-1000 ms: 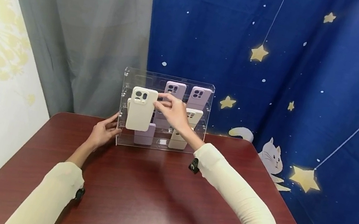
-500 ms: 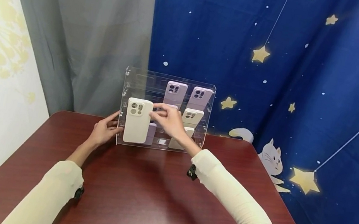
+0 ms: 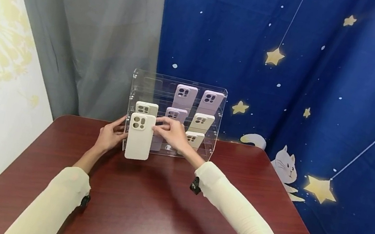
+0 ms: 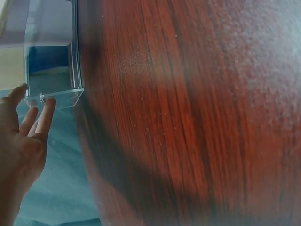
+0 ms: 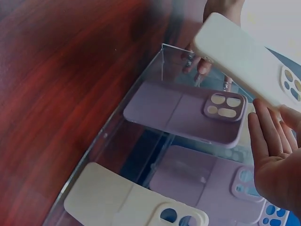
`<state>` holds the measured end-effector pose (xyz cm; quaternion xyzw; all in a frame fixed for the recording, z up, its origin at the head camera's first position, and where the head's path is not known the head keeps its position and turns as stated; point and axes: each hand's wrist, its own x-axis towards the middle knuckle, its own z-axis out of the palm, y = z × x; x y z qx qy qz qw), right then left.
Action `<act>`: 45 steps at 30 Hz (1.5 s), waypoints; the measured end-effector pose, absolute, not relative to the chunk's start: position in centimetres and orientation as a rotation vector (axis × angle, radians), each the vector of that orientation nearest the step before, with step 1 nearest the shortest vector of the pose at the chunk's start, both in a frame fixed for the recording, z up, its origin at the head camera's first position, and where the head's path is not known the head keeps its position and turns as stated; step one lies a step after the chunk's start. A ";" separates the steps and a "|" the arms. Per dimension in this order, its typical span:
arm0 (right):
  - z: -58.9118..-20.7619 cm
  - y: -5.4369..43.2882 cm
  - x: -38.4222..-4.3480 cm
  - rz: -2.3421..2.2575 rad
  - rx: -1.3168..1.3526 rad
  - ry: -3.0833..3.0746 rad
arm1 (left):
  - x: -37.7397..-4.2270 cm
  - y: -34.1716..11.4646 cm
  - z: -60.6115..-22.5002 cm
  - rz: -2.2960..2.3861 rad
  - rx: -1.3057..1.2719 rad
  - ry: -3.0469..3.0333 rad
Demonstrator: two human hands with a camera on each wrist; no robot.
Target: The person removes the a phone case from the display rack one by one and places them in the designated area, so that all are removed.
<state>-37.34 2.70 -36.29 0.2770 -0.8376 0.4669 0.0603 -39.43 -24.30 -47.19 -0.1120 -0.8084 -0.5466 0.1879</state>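
A cream phone case [image 3: 139,142] stands upright in front of the lower left part of a clear acrylic display rack [image 3: 180,80], its camera cutouts at the top. My right hand [image 3: 174,133] pinches the case's right edge between thumb and fingers. In the right wrist view, the case slants above a lilac phone case [image 5: 160,108] in the rack. My left hand [image 3: 109,137] touches the rack's left side with extended fingers, and the left wrist view shows these fingertips at the clear side panel [image 4: 66,99].
Lilac cases [image 3: 211,100] and cream cases [image 3: 201,123] lean on the rack's stepped tiers. Under the rack is a dark red wooden table [image 3: 143,208]. A grey curtain [image 3: 104,38] and a blue starry curtain [image 3: 222,36] hang behind.
My right hand has lowered the cream case and brought it forward, uncovering another cream case on the tier behind. The left hand stays at the rack's side.
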 end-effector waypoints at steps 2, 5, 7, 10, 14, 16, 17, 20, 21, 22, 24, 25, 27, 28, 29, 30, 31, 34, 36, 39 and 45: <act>-36.7 2.6 -37.2 1.441 0.835 -2.543 | -39.4 -24.2 -47.1 -1.541 -0.296 -2.279; -37.4 2.5 -37.1 1.513 0.841 -2.539 | -39.4 -24.1 -47.2 -1.547 -0.273 -2.289; -37.9 2.4 -37.0 1.571 0.846 -2.537 | -39.4 -24.1 -47.2 -1.555 -0.259 -2.294; -38.7 2.1 -37.0 1.630 0.858 -2.544 | -39.5 -24.2 -47.3 -1.552 -0.234 -2.300; -39.5 1.8 -37.0 1.628 0.864 -2.551 | -39.6 -24.4 -47.4 -1.528 -0.204 -2.309; -39.9 1.7 -37.0 1.629 0.859 -2.546 | -39.7 -24.4 -47.4 -1.533 -0.196 -2.309; -40.1 1.6 -37.1 1.641 0.858 -2.541 | -39.7 -24.4 -47.4 -1.538 -0.190 -2.307; -40.9 1.4 -37.1 1.688 0.851 -2.530 | -39.5 -24.4 -47.5 -1.537 -0.175 -2.315; -41.1 1.4 -37.0 1.713 0.850 -2.529 | -39.5 -24.4 -47.5 -1.530 -0.166 -2.319; -41.3 1.3 -36.9 1.729 0.849 -2.530 | -39.5 -24.4 -47.6 -1.524 -0.158 -2.323; -41.7 1.2 -36.8 1.768 0.848 -2.528 | -39.4 -24.4 -47.6 -1.497 -0.146 -2.342; -41.8 1.1 -36.7 1.772 0.842 -2.532 | -39.4 -24.4 -47.6 -1.483 -0.139 -2.351; -42.0 1.0 -36.5 1.776 0.821 -2.544 | -39.4 -24.4 -47.6 -1.453 -0.123 -2.366; -42.2 0.9 -36.5 1.791 0.812 -2.542 | -39.4 -24.4 -47.6 -1.441 -0.117 -2.372; -42.4 0.8 -36.5 1.815 0.801 -2.537 | -39.4 -24.4 -47.6 -1.428 -0.113 -2.378; -42.6 0.7 -36.5 1.832 0.790 -2.533 | -39.4 -24.4 -47.5 -1.424 -0.112 -2.378; -42.8 0.7 -36.6 1.849 0.778 -2.530 | -39.5 -24.4 -47.5 -1.416 -0.109 -2.379; -43.4 0.5 -36.6 1.933 0.758 -2.505 | -39.4 -24.3 -47.4 -1.423 -0.105 -2.373; -43.7 0.5 -36.7 1.949 0.745 -2.500 | -39.3 -24.2 -47.3 -1.431 -0.110 -2.376; -44.1 0.5 -36.7 1.968 0.724 -2.498 | -39.2 -23.9 -47.3 -1.433 -0.108 -2.381; -44.6 0.4 -36.8 1.926 0.740 -2.516 | -39.2 -23.7 -46.9 -1.409 -0.142 -2.358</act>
